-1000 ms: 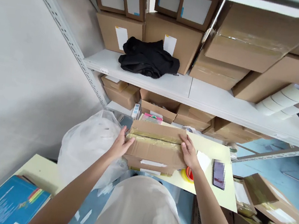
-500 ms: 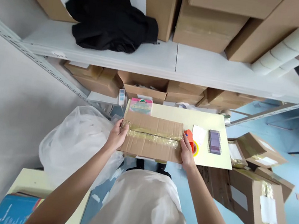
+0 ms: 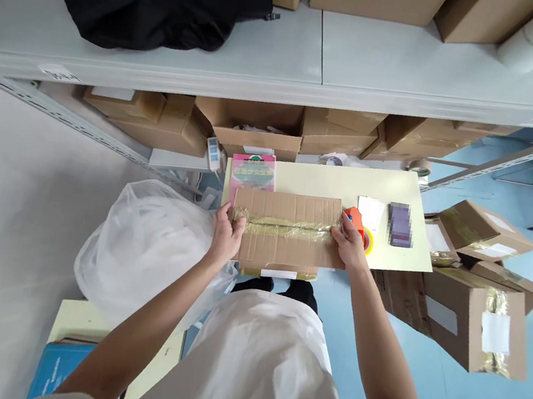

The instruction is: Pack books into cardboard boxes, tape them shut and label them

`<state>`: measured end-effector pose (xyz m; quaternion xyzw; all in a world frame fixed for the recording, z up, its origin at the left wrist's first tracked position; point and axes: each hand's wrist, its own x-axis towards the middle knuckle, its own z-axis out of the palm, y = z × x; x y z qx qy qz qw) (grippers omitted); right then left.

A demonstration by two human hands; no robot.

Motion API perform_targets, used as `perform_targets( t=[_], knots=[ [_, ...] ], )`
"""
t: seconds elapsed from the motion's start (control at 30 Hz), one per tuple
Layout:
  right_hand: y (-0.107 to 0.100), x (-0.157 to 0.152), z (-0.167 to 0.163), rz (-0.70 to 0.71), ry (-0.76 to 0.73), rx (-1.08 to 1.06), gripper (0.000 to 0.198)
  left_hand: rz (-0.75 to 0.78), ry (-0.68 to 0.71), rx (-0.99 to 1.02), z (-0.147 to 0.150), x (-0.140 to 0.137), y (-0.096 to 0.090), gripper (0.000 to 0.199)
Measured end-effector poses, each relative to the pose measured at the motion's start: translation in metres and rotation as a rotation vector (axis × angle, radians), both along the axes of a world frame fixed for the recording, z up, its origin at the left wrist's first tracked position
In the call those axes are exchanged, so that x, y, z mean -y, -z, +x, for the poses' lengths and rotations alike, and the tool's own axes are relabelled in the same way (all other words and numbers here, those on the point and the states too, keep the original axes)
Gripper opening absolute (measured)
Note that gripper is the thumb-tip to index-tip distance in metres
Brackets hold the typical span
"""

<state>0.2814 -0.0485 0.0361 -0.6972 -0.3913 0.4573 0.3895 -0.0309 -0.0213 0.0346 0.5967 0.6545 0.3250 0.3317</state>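
A brown cardboard box [image 3: 289, 249], its top seam covered with shiny tan tape, is held before the person's body at the near edge of a cream rectangular table [image 3: 320, 180]; whether it rests there cannot be told. The left hand [image 3: 227, 237] and right hand [image 3: 351, 243] clamp its opposite ends, thumbs on top. A white label [image 3: 278, 273] below its near edge shows no readable text. Just beside the right hand is a red tape dispenser [image 3: 355, 220], then white paper [image 3: 370, 210] and a dark, pixelated phone [image 3: 400, 225]. A pink-bordered booklet [image 3: 253, 170] behind the box carries print too blurred to read, as does the white shelf tag [image 3: 60, 72].
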Motion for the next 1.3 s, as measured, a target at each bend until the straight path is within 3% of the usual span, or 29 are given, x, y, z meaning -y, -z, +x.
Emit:
perform_targets(
  t=[0.07,0.17,0.23,0.3,0.4,0.5,0.57,0.67,0.77,0.9,1.1,1.2,1.3],
  knots=[
    [-0.002,-0.002,0.002,-0.009,0.008,0.04,0.071,0.119,0.099,-0.222,0.003,0.005,-0.017,0.069],
    [-0.006,-0.003,0.0,-0.01,0.01,0.087,0.073,0.177,0.461,-0.468,0.016,0.01,-0.044,0.085],
    [-0.008,-0.003,-0.004,-0.004,-0.001,0.107,0.073,0.155,0.671,-0.543,0.027,0.011,-0.052,0.103],
    [-0.007,-0.002,-0.005,0.017,-0.032,0.121,0.073,0.133,0.755,-0.583,0.038,0.012,-0.052,0.118],
    [-0.002,0.002,0.006,0.067,-0.101,0.119,0.068,0.129,0.758,-0.628,0.046,0.014,-0.042,0.123],
    [0.009,0.013,0.035,0.043,-0.022,0.21,0.06,0.14,0.74,-0.662,0.047,0.016,-0.033,0.117],
    [0.019,0.021,0.056,-0.052,0.039,0.388,0.052,0.129,0.73,-0.673,0.046,0.017,-0.03,0.113],
    [0.035,0.023,0.069,-0.195,-0.116,0.648,0.035,0.109,0.708,-0.679,0.046,0.017,-0.029,0.111],
    [0.048,0.012,0.061,-0.298,-0.24,0.758,0.033,0.111,0.694,-0.663,0.047,0.017,-0.028,0.113],
    [0.055,-0.005,0.048,-0.472,-0.223,0.834,0.036,0.104,0.694,-0.653,0.048,0.017,-0.027,0.113],
    [0.029,0.015,0.068,-0.432,-0.138,0.836,0.032,0.053,0.712,-0.721,0.055,0.022,-0.029,0.11],
    [0.002,0.038,0.09,-0.302,-0.009,0.77,0.033,0.064,0.706,-0.684,0.062,0.027,-0.029,0.11],
    [-0.028,0.057,0.117,-0.106,0.201,0.545,0.034,0.061,0.686,-0.629,0.073,0.032,-0.027,0.109]
  ],
)
